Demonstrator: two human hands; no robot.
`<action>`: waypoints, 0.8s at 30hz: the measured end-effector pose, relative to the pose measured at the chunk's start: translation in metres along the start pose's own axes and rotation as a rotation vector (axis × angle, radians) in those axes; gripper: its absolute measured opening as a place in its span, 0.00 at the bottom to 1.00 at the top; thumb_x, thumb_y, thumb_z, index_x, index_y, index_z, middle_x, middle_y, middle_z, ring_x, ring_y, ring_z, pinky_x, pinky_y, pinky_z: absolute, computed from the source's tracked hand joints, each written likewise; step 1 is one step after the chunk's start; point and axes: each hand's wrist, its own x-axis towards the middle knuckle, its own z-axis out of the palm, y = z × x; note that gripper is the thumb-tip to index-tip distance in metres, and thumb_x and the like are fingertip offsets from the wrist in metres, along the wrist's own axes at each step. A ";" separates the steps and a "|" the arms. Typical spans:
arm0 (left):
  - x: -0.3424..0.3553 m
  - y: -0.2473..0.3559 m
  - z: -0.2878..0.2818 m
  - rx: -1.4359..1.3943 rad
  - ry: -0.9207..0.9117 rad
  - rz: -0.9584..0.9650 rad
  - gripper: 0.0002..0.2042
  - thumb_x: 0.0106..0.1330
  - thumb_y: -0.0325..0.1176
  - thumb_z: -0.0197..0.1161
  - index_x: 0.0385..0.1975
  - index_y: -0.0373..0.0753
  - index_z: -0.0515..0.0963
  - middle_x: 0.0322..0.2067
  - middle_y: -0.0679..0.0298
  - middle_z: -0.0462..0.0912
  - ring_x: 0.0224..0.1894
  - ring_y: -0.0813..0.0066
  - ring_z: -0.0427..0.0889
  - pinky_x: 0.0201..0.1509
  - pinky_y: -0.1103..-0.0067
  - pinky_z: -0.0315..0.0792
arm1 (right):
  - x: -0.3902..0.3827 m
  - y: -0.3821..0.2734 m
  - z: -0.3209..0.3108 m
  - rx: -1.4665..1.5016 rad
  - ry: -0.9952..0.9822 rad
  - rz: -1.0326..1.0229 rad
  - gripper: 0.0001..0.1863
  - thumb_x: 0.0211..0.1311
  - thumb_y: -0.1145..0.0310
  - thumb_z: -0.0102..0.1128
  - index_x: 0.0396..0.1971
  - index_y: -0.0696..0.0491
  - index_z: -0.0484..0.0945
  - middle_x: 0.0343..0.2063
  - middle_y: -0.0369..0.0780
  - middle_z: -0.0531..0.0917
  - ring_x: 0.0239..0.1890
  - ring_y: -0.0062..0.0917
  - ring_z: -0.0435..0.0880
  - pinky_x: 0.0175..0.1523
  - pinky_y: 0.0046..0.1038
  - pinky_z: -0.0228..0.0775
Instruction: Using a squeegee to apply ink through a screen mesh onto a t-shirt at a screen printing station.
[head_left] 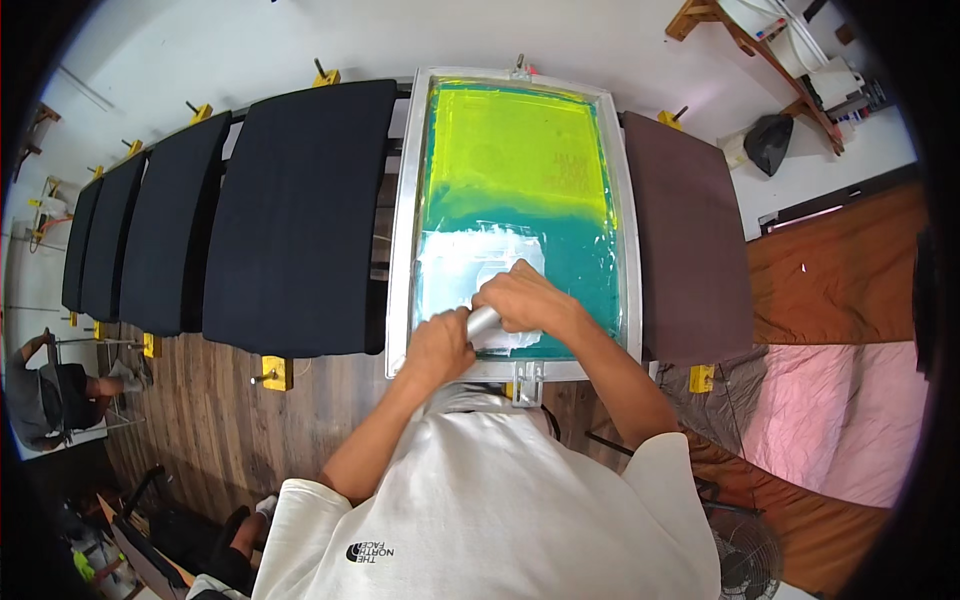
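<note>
A metal-framed printing screen (403, 230) lies flat before me, its mesh yellow-green at the far half and teal nearer me. White ink (465, 262) is spread over the near part. Both my hands grip a silvery squeegee handle (484, 323) at the screen's near end. My left hand (438, 345) wraps its left end. My right hand (522, 297) presses on top, toward the right. The blade itself is hidden under my hands.
Several dark fabric-covered boards (290, 220) stand in a row to the left, and a brown one (690, 250) lies to the right, with yellow clamps (272, 372) at their ends. A person sits at far left (45, 395). A floor fan (745, 560) stands lower right.
</note>
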 end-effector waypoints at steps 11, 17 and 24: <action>0.108 -0.016 -0.031 0.119 -0.048 0.327 0.19 0.48 0.22 0.63 0.44 0.38 0.81 0.34 0.47 0.86 0.38 0.48 0.86 0.46 0.62 0.80 | 0.008 0.047 0.008 0.229 0.360 0.258 0.17 0.43 0.80 0.62 0.38 0.54 0.82 0.37 0.47 0.86 0.42 0.46 0.84 0.47 0.45 0.76; 0.102 -0.009 -0.028 0.123 -0.154 0.410 0.22 0.48 0.17 0.61 0.46 0.40 0.81 0.35 0.50 0.86 0.39 0.48 0.86 0.47 0.64 0.79 | -0.012 0.017 0.028 0.330 0.419 0.409 0.18 0.42 0.81 0.61 0.38 0.57 0.81 0.35 0.52 0.84 0.41 0.48 0.83 0.47 0.46 0.76; 0.077 0.001 -0.020 0.215 -0.308 0.435 0.21 0.51 0.22 0.64 0.47 0.48 0.82 0.35 0.58 0.88 0.40 0.57 0.87 0.48 0.66 0.76 | -0.040 -0.035 0.063 0.390 0.556 0.569 0.16 0.45 0.78 0.61 0.38 0.60 0.80 0.35 0.53 0.83 0.40 0.50 0.82 0.50 0.46 0.73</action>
